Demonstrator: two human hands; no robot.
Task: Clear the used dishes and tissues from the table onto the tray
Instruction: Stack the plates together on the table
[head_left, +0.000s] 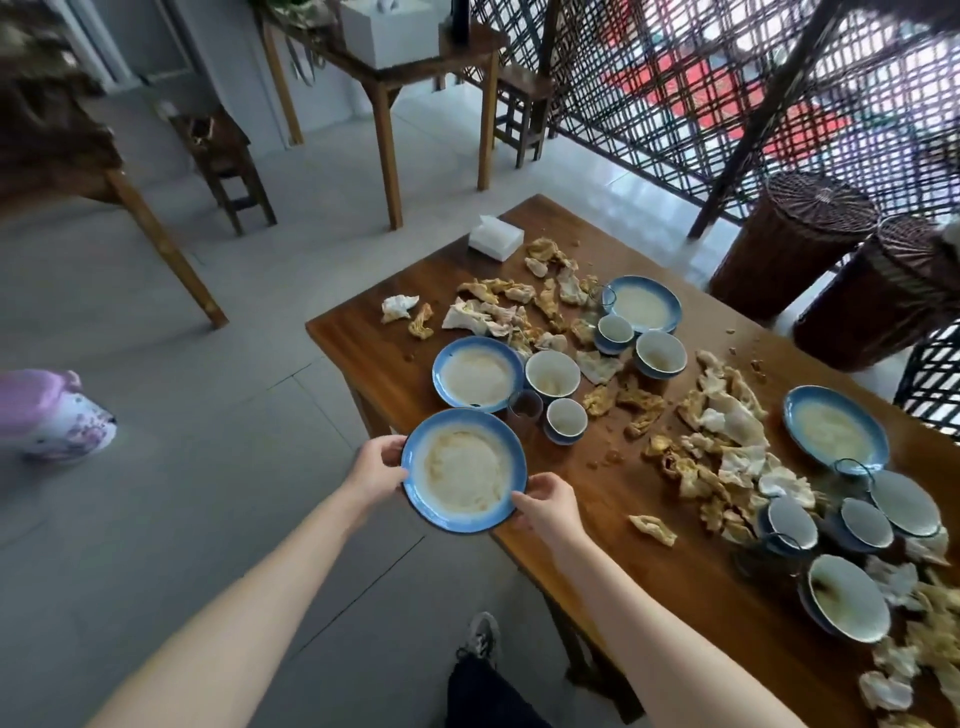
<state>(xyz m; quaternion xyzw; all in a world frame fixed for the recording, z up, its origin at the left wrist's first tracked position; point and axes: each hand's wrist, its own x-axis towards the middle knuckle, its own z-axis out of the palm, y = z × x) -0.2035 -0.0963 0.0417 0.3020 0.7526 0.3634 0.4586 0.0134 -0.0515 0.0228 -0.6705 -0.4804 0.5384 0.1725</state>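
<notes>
Your left hand (376, 470) and right hand (548, 501) pinch opposite rims of blue plate (464, 478), thumbs on top, fingers curled under. Plate at table (613, 525) edge, partly over floor. Likely stiff, fragile, greasy-slick: keep rim grip, level. Tray not visible.

Soiled blue-rimmed plate (464, 471) held level beside table edge.
</notes>
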